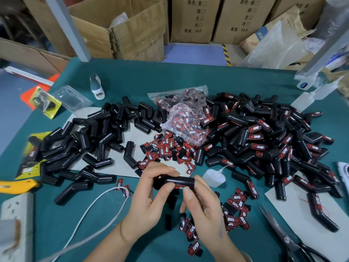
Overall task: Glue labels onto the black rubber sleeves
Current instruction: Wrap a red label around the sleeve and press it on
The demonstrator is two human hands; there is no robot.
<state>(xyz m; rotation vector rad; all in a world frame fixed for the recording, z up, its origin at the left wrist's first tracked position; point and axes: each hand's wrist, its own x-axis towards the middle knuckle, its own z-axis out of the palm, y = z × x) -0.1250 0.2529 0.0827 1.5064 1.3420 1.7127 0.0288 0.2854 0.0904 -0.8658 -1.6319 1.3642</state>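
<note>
Holding one black rubber sleeve [177,182] level between both hands, just above the green surface [132,76] near its front edge. Left hand [151,191] curling round the sleeve's left end, fingers over the top, thumb underneath: a closed grip on the sleeve. Right hand [202,203] gripping the right end, thumb pressing a red-and-black label [180,188] against the sleeve's underside, only part of its white lettering showing.

Lying to the left, a heap of unlabelled sleeves [90,140], partly on a pale sheet. Lying to the right, a larger pile of labelled sleeves [264,137], red labels facing up on many. Sitting between the two piles, clear plastic bags of labels [185,118], with loose labels [170,150] spilling out in front of them toward the hands. More loose labels scattering under and to the right of the hands.

Resting just right of the held sleeve, a small white glue bottle [213,177] with a thin nozzle. Lying at the right front, scissors [289,237]; at the left edge, a yellow utility knife [17,186]; trailing under the left forearm, a white cable [90,210]. Standing beyond the surface, cardboard boxes [136,31].
</note>
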